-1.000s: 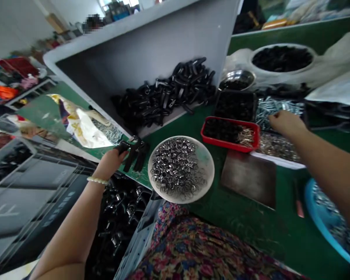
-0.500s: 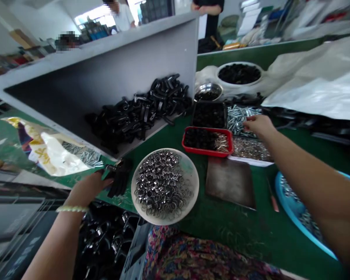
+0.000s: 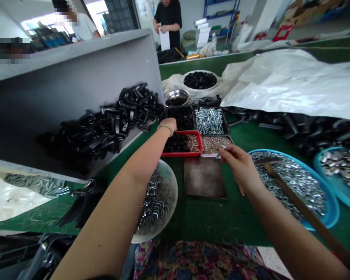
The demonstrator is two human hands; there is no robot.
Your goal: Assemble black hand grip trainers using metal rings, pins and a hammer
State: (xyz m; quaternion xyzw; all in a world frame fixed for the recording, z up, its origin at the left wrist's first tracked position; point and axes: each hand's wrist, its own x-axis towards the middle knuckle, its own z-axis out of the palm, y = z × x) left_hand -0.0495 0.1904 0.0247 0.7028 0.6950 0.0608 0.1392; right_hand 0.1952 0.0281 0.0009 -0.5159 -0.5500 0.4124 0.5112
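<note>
My left hand [image 3: 170, 123] reaches over the tray of small black parts [image 3: 181, 118], behind the red tray [image 3: 200, 144]; its fingers are hidden from view. My right hand [image 3: 236, 159] is pinched on a small shiny metal piece [image 3: 222, 147], beside the tray of tiny brass-coloured pieces [image 3: 212, 143]. Silver screws [image 3: 209, 120] fill a black tray behind it. A flat dark metal plate [image 3: 204, 177] lies nearer me, left of my right hand. The round bowl of metal rings [image 3: 172, 194] is partly covered by my left forearm.
A large grey bin [image 3: 99, 77] of black handles stands at the left. Blue basins [image 3: 335, 202] of metal parts and a long-handled hammer [image 3: 291, 198] are at the right. White plastic sheeting [image 3: 274, 81] covers black parts. People stand beyond the table.
The view has turned right. My left hand has moved from the black pieces at the left to the trays. My right hand has left the screws and come nearer, above the plate's right side.
</note>
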